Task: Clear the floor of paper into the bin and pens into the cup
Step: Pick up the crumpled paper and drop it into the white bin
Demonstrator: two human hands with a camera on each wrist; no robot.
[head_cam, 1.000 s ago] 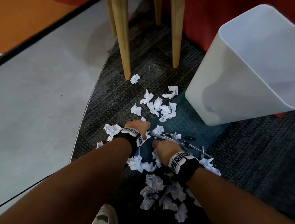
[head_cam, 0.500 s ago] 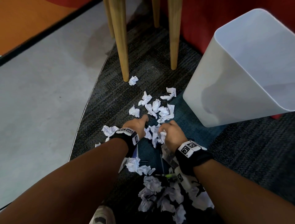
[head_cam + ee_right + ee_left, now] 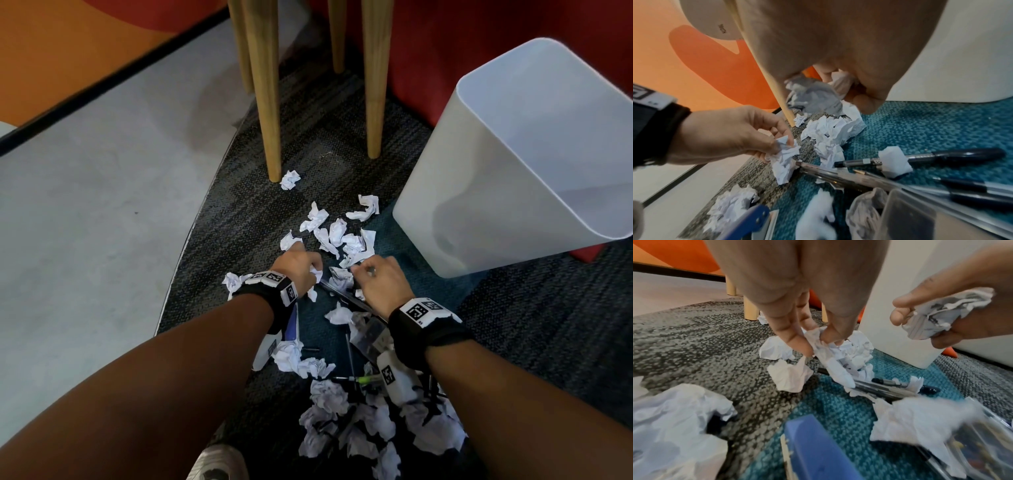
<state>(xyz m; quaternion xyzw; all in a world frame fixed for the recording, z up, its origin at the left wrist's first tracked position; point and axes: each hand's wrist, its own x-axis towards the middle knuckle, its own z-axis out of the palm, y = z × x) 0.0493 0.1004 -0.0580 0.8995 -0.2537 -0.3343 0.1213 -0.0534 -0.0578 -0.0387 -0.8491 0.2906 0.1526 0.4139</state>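
Note:
Crumpled white paper balls lie scattered over the dark carpet, with more heaped near my feet. My left hand pinches one paper ball just above the floor. To its right, my right hand grips another crumpled paper. Several pens lie on the teal carpet patch under and behind the hands. The white bin stands tilted at the right, its mouth facing up and right. No cup shows clearly.
Wooden chair legs rise behind the paper, one ball at a leg's foot. A red seat base is behind the bin. Grey hard floor lies to the left. A blue-edged object and a clear case lie near my wrists.
Both hands moved forward from the pens to the paper cluster and each picked up a crumpled paper. The view has tilted slightly.

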